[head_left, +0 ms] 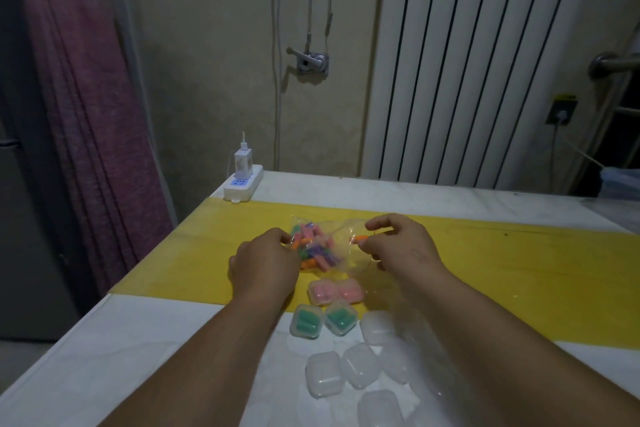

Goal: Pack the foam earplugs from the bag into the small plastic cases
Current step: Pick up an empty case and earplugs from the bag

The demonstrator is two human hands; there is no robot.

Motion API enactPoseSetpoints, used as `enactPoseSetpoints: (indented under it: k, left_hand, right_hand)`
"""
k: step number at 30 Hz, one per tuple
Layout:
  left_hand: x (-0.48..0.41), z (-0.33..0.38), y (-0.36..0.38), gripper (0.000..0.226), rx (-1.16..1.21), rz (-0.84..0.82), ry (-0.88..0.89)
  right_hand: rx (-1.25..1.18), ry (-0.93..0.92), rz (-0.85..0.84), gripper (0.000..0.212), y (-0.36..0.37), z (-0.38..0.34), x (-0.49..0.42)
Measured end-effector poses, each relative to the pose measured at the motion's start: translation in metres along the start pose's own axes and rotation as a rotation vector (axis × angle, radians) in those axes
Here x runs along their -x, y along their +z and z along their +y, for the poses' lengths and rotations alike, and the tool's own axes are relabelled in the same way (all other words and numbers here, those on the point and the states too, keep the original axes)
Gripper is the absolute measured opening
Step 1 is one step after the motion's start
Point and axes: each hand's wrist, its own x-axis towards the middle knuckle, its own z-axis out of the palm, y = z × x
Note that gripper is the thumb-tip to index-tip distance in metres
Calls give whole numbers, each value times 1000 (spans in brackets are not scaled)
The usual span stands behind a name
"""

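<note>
1. Bag (pixel 337 253): lies on the yellow strip of the bench (pixel 519 253); left hand (pixel 266 262) fingers (pixel 284 238) clenched on its left edge.
2. Right hand (pixel 405 248): pinches orange earplug (pixel 362 238) at the bag mouth.
3. Handling: pin the bag down, draw the plug clear, seat it in an empty case (pixel 323 373).

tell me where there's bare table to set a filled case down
Free: the yellow strip right of the right hand; the white tabletop left of the left forearm; the white band behind the strip, right of the power strip. Crowded: between the forearms, where the bag, pink cases, green cases and clear cases sit.
</note>
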Motion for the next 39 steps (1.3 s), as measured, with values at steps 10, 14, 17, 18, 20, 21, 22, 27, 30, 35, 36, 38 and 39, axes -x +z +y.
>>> enactPoseSetpoints:
  k: [10,14,17,18,20,21,22,27,30,35,36,38,39]
  left_hand:
    - [51,43,-26,15,518,-135,487]
    - [65,53,-24,14,600,-400,483]
    - [63,52,-24,11,578,-390,481]
    - [63,52,-24,13,566,-387,481]
    - [62,51,-24,19,577,-396,476]
    - [63,51,-24,24,603,-406,466]
    - [63,51,-25,29,630,-413,454]
    - [58,47,-25,38,549,-335,482]
    - [57,45,-24,29,517,-267,467]
    - [56,46,-23,18,613,-269,418]
    - [56,46,-22,18,612,-278,422]
    - [56,45,-22,21,604,-291,423]
    - [56,45,-21,22,603,-293,419]
  right_hand:
    - [-8,-145,-106,23,-44,6,45]
    - [-17,-169,-98,26,-44,17,48]
    - [-27,-201,-88,26,-44,19,48]
    - [-12,-217,-85,25,-44,19,49]
    - [35,-236,-74,22,-44,21,49]
    - [42,-233,-67,20,-45,23,50]
    - [37,-226,-59,19,-46,24,50]
    - [-27,-202,-30,17,-50,24,49]
    - [-20,-203,-41,15,-48,24,50]
    - [-27,-199,-45,15,-47,25,50]
    - [-28,-194,-41,15,-47,26,50]
    - [-27,-188,-30,16,-47,26,50]
    - [-26,-188,-25,16,-47,26,49]
